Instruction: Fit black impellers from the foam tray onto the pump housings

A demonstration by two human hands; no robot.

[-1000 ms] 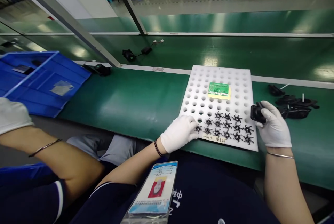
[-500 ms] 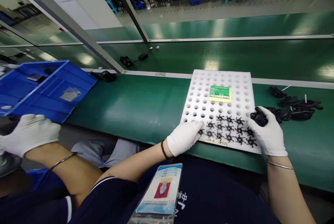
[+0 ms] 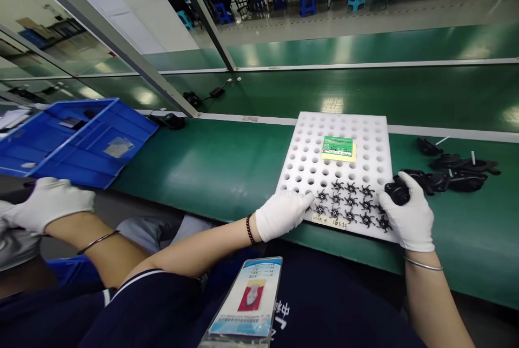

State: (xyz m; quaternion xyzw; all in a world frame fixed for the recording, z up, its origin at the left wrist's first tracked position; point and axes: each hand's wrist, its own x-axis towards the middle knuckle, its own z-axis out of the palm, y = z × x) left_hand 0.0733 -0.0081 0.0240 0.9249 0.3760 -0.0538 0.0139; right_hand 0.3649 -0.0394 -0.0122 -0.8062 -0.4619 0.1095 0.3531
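My left hand (image 3: 286, 214), in a white glove, rests over the lower left part of a white foam tray (image 3: 290, 167) with rows of round holes. Its fingers are pinched together at the black impellers (image 3: 335, 213); whatever is between them is hidden. Several of these small curved-blade impellers sit in the tray's front rows. At the tray's right edge, my gloved right hand (image 3: 410, 218) is closed around a rounded black plastic housing (image 3: 397, 191), gripped between thumb and fingers. A green printed label (image 3: 338, 146) on a yellow backing lies on the tray.
More black plastic parts (image 3: 466, 181) lie right of the tray on the green bench (image 3: 219, 159). A blue crate (image 3: 133, 159) stands at left, beside a co-worker's gloved hand (image 3: 60, 205). A slanted metal post (image 3: 162, 86) rises behind, near a black cabled device (image 3: 192, 99).
The view has shifted slightly, so tray and hands appear a little farther left. My right hand still holds the black housing, and my left hand stays at the impellers.
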